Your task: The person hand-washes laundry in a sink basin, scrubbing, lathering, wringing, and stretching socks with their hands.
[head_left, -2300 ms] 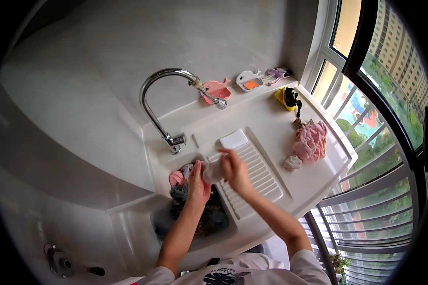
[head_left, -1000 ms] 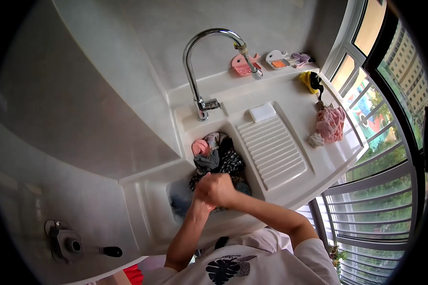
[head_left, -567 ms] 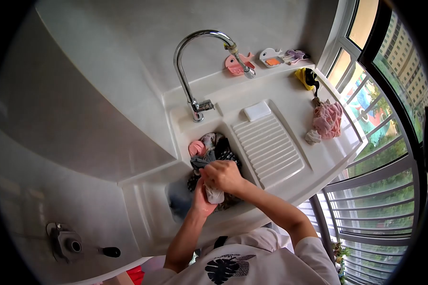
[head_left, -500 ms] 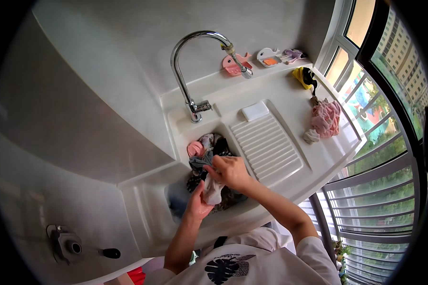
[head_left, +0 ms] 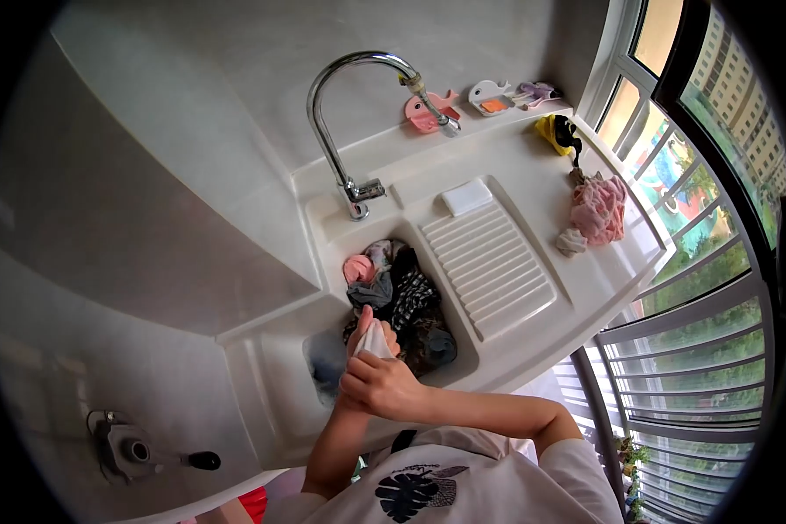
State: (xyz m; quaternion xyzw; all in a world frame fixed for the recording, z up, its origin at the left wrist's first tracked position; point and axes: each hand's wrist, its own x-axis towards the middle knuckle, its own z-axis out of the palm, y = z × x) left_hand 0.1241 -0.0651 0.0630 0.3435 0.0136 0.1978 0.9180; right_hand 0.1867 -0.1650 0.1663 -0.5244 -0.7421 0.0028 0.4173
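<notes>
A small white cloth, sock-like in size, is stretched between my two hands over the near side of the sink basin. My left hand has its thumb pointing up and its fingers curled around the cloth. Across the base of that hand lies my right hand, its closed fingers gripping the cloth's lower end. Below and beyond them, a pile of wet clothes fills the basin, with dark patterned, grey and pink pieces. Cloudy bluish water shows at the left.
A chrome faucet arches over the sink. Right of the basin is a ribbed washboard with a white soap bar. Pink clothing and a yellow-black item lie on the right counter. Whale-shaped soap dishes line the back ledge.
My right hand has moved down and toward me, from above the cloth to its lower end beside my left wrist. My left hand has risen slightly, and more of the clothes pile shows.
</notes>
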